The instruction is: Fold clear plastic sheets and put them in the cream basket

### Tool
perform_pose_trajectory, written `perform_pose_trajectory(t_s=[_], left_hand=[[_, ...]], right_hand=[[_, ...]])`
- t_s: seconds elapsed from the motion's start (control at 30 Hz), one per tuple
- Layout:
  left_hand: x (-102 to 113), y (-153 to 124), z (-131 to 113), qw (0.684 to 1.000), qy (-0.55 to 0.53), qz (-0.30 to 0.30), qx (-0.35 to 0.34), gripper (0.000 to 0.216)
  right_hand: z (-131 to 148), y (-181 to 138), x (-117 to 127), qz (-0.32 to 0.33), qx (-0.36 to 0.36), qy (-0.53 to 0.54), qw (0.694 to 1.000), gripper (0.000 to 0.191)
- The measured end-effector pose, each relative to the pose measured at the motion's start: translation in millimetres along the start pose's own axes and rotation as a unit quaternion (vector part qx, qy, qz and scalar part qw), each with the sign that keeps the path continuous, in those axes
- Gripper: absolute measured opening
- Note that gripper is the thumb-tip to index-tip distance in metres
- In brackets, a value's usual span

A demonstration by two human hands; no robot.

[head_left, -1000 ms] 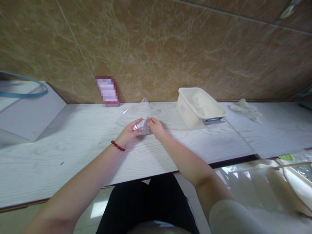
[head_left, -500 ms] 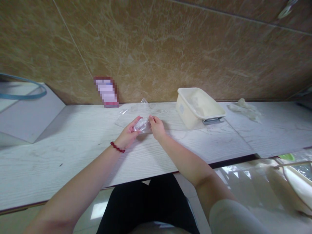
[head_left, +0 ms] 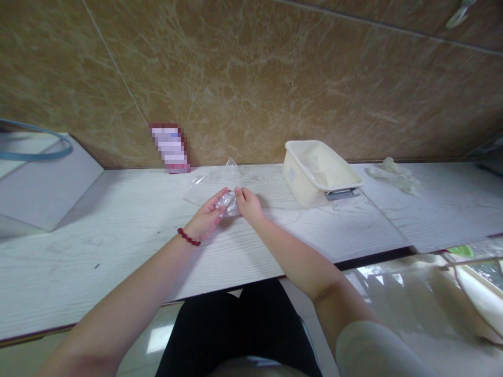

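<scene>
A small clear plastic bag (head_left: 229,203) is held just above the white wood-grain table, its film crinkled and shiny. What it contains, if anything, I cannot make out. My left hand (head_left: 207,215), with a red bead bracelet at the wrist, grips the bag's left side between thumb and fingers. On the opposite side, my right hand (head_left: 249,205) pinches the bag's upper right edge between thumb and forefinger. Behind both hands a larger flat transparent plastic sheet or bag (head_left: 200,184) lies on the table.
A cream plastic bin (head_left: 301,180) with a grey handle stands to the right. Beyond it lies a crumpled translucent plastic piece (head_left: 396,175). A pixelated phone-like panel (head_left: 171,148) leans on the marbled wall. At left is a white box (head_left: 51,183) with a blue band (head_left: 39,156).
My right hand has shifted slightly left, closer to my left hand, along the small bag. My left hand stays almost where it was.
</scene>
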State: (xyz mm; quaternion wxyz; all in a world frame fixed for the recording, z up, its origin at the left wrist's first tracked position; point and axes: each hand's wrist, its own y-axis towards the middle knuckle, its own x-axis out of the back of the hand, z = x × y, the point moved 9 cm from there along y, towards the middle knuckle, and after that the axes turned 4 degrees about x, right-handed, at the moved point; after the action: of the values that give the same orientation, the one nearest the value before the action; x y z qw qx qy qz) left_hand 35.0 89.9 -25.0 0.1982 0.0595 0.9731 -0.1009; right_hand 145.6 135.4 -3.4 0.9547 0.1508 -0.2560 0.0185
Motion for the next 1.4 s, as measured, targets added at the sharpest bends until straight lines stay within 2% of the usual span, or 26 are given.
perform_pose_trajectory(t_s=[0.27,0.47,0.67,0.9,0.97,1.13,1.2,1.4], left_hand=[[-3,1,4,0.999,0.002,0.048,0.001,0.065],[-3,-1,-2,0.999,-0.023,0.035,-0.014,0.070],[4,1,-2,0.999,-0.029,0.010,-0.016,0.054],[3,-1,-7,0.998,-0.060,0.012,-0.023,0.067],[4,-2,-7,0.997,-0.073,-0.002,-0.009,0.069],[3,0,4,0.994,-0.094,-0.028,0.058,0.027],[5,0,7,0.994,-0.065,-0.055,0.067,0.024],[29,-4,-1,0.976,0.077,-0.200,-0.022,0.036]], right_hand=[[3,0,4,-0.009,0.007,-0.004,1.000,0.037],[4,-2,6,-0.019,0.008,0.016,1.000,0.036],[-3,-2,7,-0.014,-0.018,0.051,0.998,0.038],[1,0,13,-0.042,0.008,-0.004,0.999,0.038],[1,0,12,-0.036,0.009,-0.001,0.999,0.038],[3,-1,12,-0.030,0.016,0.011,0.999,0.038],[5,-2,12,-0.031,0.022,0.006,0.999,0.038],[15,-5,6,-0.008,0.048,0.000,0.999,0.037]])
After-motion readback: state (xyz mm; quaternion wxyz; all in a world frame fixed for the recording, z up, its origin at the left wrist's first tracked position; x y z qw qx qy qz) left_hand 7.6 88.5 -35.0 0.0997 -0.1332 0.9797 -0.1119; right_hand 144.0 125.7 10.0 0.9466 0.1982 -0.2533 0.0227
